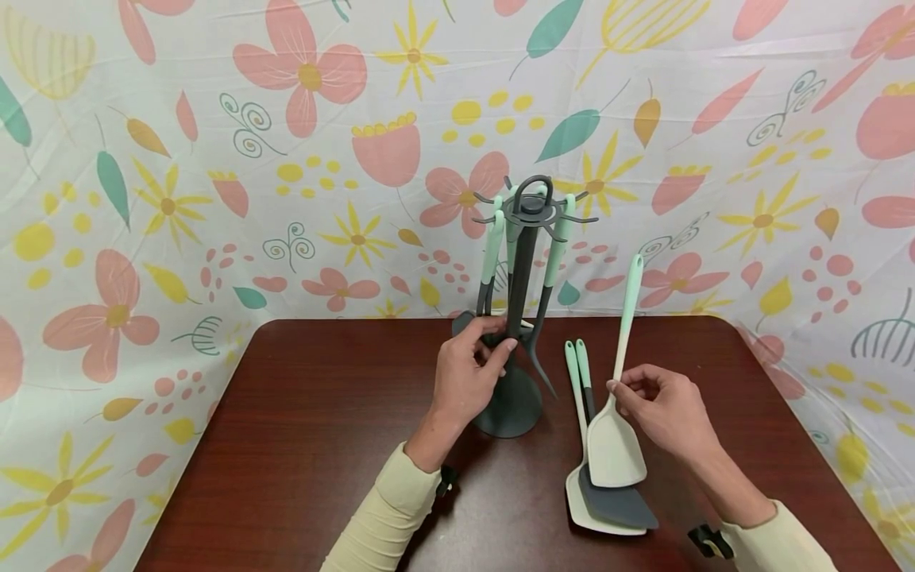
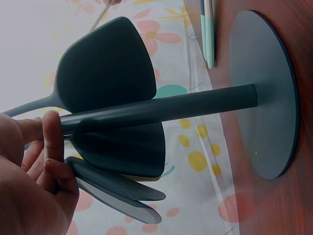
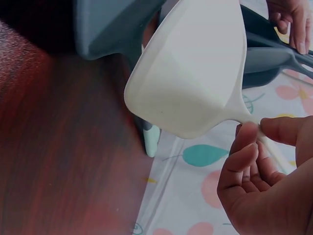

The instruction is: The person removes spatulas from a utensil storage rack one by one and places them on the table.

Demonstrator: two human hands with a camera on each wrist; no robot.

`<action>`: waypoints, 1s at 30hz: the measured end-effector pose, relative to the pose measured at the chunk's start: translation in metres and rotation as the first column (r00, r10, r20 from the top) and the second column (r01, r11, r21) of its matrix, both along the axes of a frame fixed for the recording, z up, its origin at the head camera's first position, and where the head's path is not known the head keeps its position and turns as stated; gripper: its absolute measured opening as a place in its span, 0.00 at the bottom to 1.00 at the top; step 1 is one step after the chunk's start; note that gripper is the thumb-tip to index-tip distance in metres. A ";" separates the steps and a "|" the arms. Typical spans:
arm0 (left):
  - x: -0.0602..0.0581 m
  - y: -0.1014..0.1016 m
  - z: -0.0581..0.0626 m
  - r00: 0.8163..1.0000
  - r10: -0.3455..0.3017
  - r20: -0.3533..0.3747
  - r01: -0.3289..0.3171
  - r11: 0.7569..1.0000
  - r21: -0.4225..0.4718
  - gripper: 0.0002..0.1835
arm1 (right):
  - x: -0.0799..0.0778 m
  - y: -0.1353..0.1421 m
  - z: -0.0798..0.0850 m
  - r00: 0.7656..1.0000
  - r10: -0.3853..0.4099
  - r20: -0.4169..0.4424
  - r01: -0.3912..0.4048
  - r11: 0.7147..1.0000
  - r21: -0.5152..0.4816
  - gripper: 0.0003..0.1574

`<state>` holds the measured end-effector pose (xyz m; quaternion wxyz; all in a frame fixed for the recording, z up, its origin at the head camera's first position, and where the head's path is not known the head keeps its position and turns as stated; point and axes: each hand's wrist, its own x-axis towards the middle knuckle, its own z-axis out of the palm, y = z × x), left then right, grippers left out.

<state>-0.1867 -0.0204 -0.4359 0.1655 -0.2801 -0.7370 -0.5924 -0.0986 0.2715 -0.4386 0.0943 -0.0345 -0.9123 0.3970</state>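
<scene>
My left hand (image 1: 465, 377) grips the pole of a dark grey utensil stand (image 1: 524, 270), thumb on one side and fingers on the other. Several utensils with mint handles (image 1: 557, 250) hang from the stand's hooks; a dark turner head (image 2: 112, 68) shows beside the pole in the left wrist view. Between thumb and fingers, my right hand (image 1: 668, 413) pinches a cream turner (image 1: 616, 449) at its neck, mint handle end up. Its head is raised over two turners lying on the table, a grey one (image 1: 623, 508) partly covering another cream one (image 1: 577, 500).
The stand's round base (image 1: 509, 409) sits on a dark brown wooden table (image 1: 322, 445). Behind the table hangs a white cloth (image 1: 386, 278) with flower and leaf prints. The hanging utensils spread around the pole close to my left hand.
</scene>
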 end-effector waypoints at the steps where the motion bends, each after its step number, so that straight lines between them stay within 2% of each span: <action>1: 0.000 0.000 0.000 1.000 0.000 0.002 0.000 1.000 0.000 0.17 | 0.000 0.001 -0.001 1.000 -0.001 0.005 0.001 1.000 0.002 0.15; 14: 0.000 -0.001 0.000 1.000 -0.003 0.014 0.003 1.000 -0.013 0.17 | 0.001 0.008 -0.011 0.997 -0.012 0.074 0.010 0.999 0.032 0.17; 30: 0.000 -0.001 -0.001 1.000 -0.002 0.005 0.003 1.000 -0.017 0.18 | -0.004 0.013 -0.023 0.978 0.026 0.209 -0.023 1.000 -0.014 0.20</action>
